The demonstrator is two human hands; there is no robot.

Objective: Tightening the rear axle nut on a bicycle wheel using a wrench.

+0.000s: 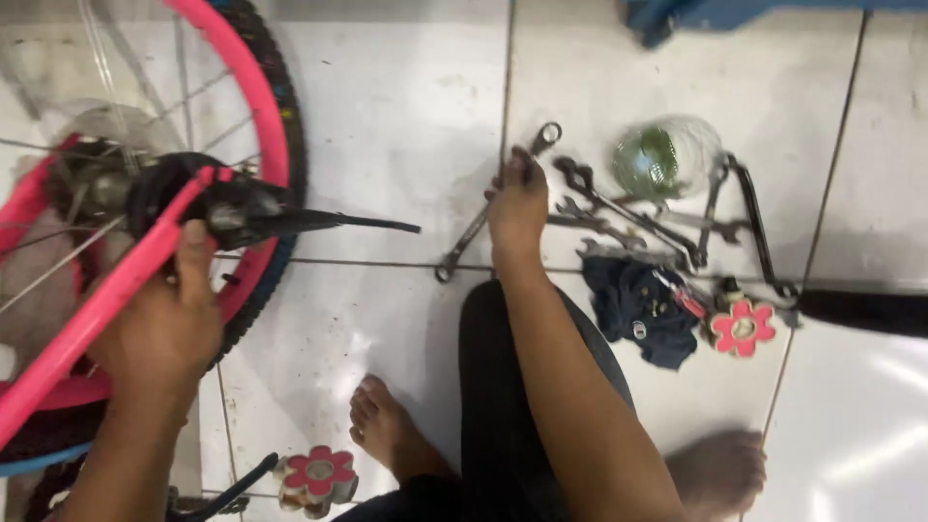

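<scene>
At nine o'clock the left hand (166,319) is wrapped around a pink frame tube (106,300) of the bicycle, beside the pink-rimmed wheel (253,97). Near the centre the right hand (517,208) reaches down with fingers curled onto a long wrench (483,217) lying on the white tiled floor (387,126). Toward two o'clock lie more spanners (628,217), with a dark rag (638,304) and a pink flower-shaped part (741,327) at three.

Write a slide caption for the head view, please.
Left hand grips a pink bicycle frame; right hand reaches a wrench on the tiled floor.
</scene>
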